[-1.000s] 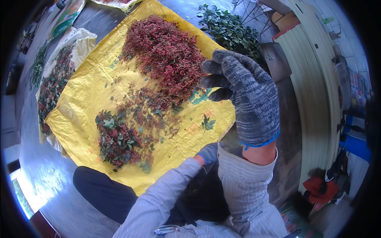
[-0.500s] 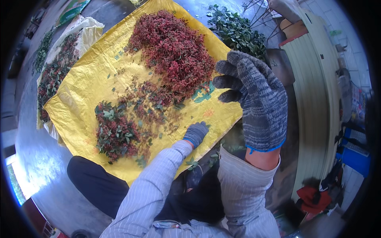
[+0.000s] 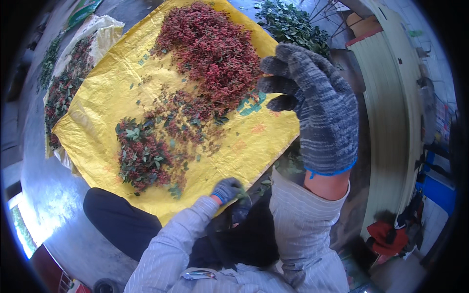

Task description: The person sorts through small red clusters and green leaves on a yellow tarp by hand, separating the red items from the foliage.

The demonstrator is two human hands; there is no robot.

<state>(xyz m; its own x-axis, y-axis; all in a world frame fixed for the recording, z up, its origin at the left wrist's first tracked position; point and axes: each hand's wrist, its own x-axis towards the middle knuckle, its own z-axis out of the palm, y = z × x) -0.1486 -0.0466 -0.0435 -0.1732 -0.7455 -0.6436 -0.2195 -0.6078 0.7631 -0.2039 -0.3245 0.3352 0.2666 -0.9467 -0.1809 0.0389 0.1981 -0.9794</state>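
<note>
My left hand (image 3: 227, 189), in a grey glove, is low over the near right edge of a yellow woven sheet (image 3: 100, 124). Its fingers look curled, and blurred green leaves (image 3: 241, 194) show at their tips. Raised in front of me, my right hand (image 3: 320, 105) wears a grey knit glove with a blue cuff. Its fingers are bent but spread apart, with nothing between them. On the sheet's far part lies a big heap of red berry clusters (image 3: 210, 53). Nearer left sits a smaller pile of leafy berry sprigs (image 3: 141, 156), with loose bits (image 3: 183, 119) scattered between.
A pale sack (image 3: 105, 31) and more berry sprigs (image 3: 71, 83) lie left of the sheet. Green leaves (image 3: 293, 27) are heaped beyond its far right corner. A long pale ribbed panel (image 3: 386, 117) runs along the right. My dark-clothed knee (image 3: 112, 219) touches the near left side.
My left hand has come back toward me and slightly left, its fingers now more curled, with leaves at the tips. My right hand stays raised, a little higher in view.
</note>
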